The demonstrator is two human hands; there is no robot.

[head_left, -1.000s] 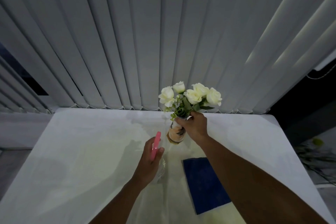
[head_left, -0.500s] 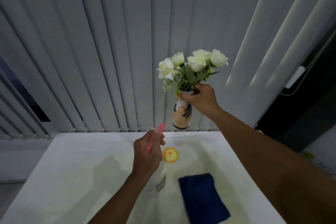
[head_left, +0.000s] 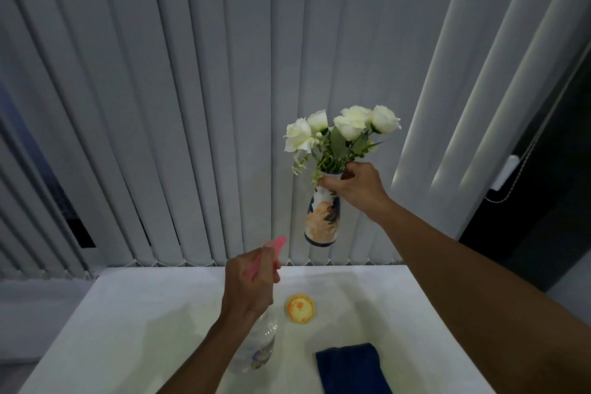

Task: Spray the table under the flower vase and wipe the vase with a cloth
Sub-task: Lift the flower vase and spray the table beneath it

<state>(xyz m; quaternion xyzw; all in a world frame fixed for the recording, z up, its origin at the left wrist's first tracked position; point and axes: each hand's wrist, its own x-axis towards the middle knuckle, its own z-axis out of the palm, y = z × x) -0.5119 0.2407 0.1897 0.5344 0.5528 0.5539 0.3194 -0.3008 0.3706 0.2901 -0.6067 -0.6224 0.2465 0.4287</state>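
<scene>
The right hand (head_left: 358, 189) has its grip closed around the neck of the flower vase (head_left: 322, 221), holding it upright in the air, above and behind the orange-yellow stain (head_left: 300, 308) on the white bench (head_left: 128, 329). Lifting it this way seems meant to bare the spot where it stood. The left hand (head_left: 248, 288) is wrapped tight around the pink head of the spray bottle (head_left: 262, 342), just beside the stain on its left, nozzle aimed forward, likely so the spray lands on the stain. The blue cloth (head_left: 351, 368) lies flat, nearer the person than the stain and a little right, probably kept ready for wiping the vase. The bottle's clear body carries a small label, too blurred to read; the vase shows orange and blue painting, no writing.
</scene>
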